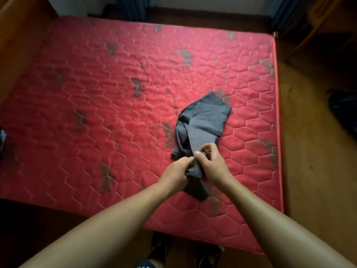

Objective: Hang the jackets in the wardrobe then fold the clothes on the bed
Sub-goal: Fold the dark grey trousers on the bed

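Note:
A dark grey garment (202,120) lies bunched on the red quilted mattress (96,113), right of its middle. Its near end is gathered between my two hands. My left hand (176,172) grips the gathered cloth from the left, fingers curled round it. My right hand (209,161) pinches the same bunch from the right, thumb on top. A short tail of the cloth hangs toward me below both hands. The far part of the garment spreads flat on the mattress.
The mattress carries several dark stains. A wooden bed frame (21,47) runs along the left side. Brown floor (309,151) lies to the right, with a dark bundle (343,107) at the right edge. Another dark item (2,136) shows at the left edge. My shoes (160,246) stand at the near edge.

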